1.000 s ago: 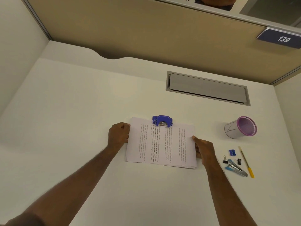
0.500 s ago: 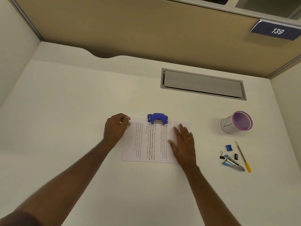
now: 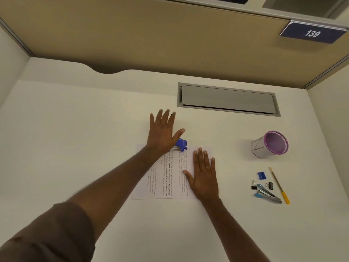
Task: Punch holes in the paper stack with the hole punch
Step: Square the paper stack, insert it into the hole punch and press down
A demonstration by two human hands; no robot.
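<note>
A stack of printed white paper (image 3: pixel 166 178) lies flat on the white desk (image 3: pixel 75 148), its far edge inside a blue hole punch (image 3: pixel 181 145). My left hand (image 3: pixel 164 133) is spread flat with straight fingers over the punch, its palm covering the punch's left part; only the right end of the punch shows. Whether the palm bears down on it I cannot tell. My right hand (image 3: pixel 204 174) lies flat, fingers straight, on the right part of the paper stack.
To the right stand a purple mesh pen cup (image 3: pixel 270 144), a small blue sharpener (image 3: pixel 261 175), two black binder clips (image 3: pixel 254 186), a blue stapler (image 3: pixel 267 194) and a yellow pen (image 3: pixel 278 185). A grey cable hatch (image 3: pixel 228 99) is set into the desk behind.
My left hand left the paper's left edge, opened and moved over the hole punch. My right hand stayed flat on the paper's right side.
</note>
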